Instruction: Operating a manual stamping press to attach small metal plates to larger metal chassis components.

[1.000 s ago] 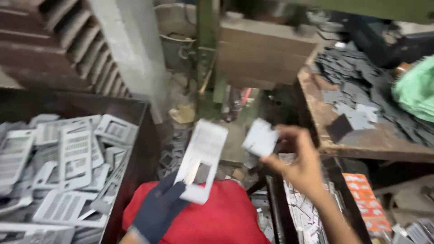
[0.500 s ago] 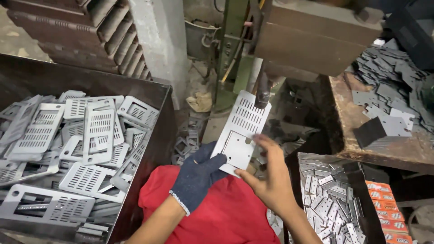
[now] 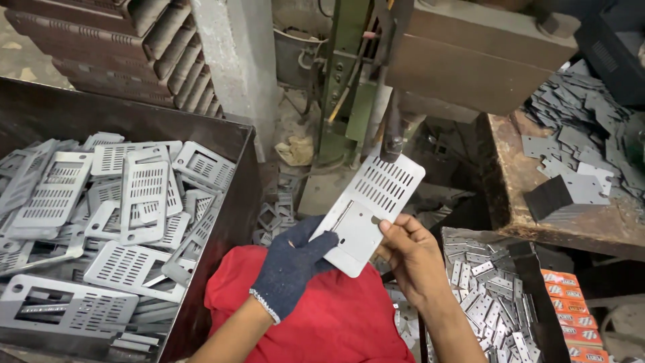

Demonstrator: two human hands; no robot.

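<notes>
Both hands pinch one slotted metal plate (image 3: 368, 212) over the red cloth (image 3: 322, 316), tilted, slotted end up by the press: gloved left hand (image 3: 292, 265) closed on its lower edge, bare right hand (image 3: 410, 252) closed on its right edge. Best kept square, fingers on the edges, clear of the press tool. Count: one plate in hand, one bin (image 3: 228, 138) of too many like plates to count on the left, one tray of small metal pieces (image 3: 487, 286) on the right.

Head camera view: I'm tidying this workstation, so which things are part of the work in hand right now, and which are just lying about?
In hand:
- slotted metal plate, held at its lower end
- left hand in a dark glove, gripping the plate's lower left edge
- right hand, bare, thumb on the plate

Lying about:
- bin of slotted plates
- tray of small metal pieces
- cut pieces on the wooden bench
- orange boxes
- red cloth
</notes>
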